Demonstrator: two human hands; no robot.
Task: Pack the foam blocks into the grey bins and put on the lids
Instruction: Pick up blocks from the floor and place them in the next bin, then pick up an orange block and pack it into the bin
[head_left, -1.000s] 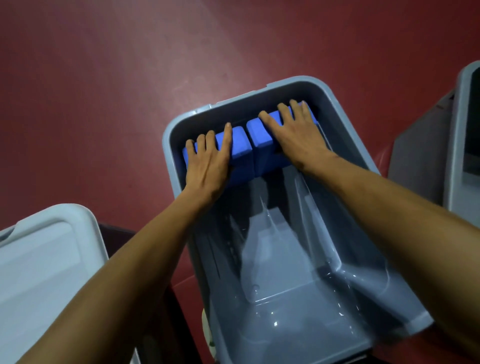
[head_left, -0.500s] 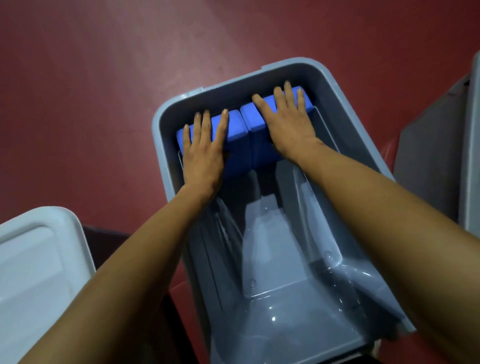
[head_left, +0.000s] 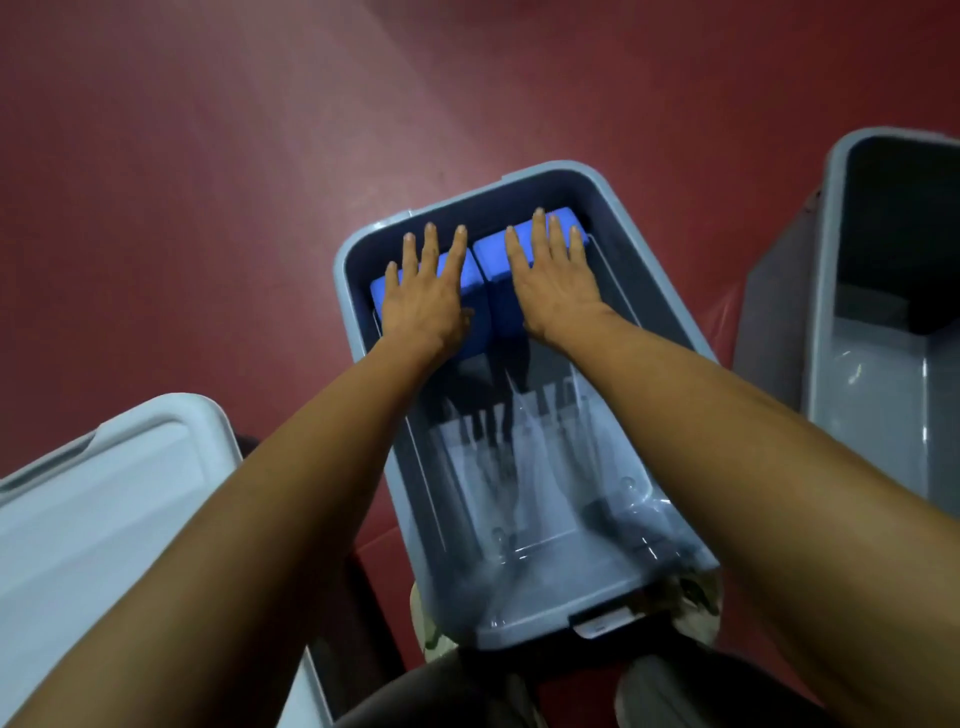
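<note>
— Blue foam, where is it?
— Two blue blocks sit side by side at the far end of the grey bin (head_left: 345, 291). The left block (head_left: 471, 291) touches the right block (head_left: 492, 260).
— Are the hands holding them?
— No. The left hand (head_left: 423, 299) lies flat on the left block. The right hand (head_left: 553, 283) lies flat on the right one. The fingers are straight. They rest on top and do not grab.
— What can go wrong?
— I think foam is squashy. If the hands lift fast, the blocks may pop up or tip into the near end of the bin. Nothing props them on that side.
— And then?
— Then the next blocks may not fit in neat rows. The lid (head_left: 104, 493) by the left arm may not shut flat. A hard push could also slide the bin on the red floor.
</note>
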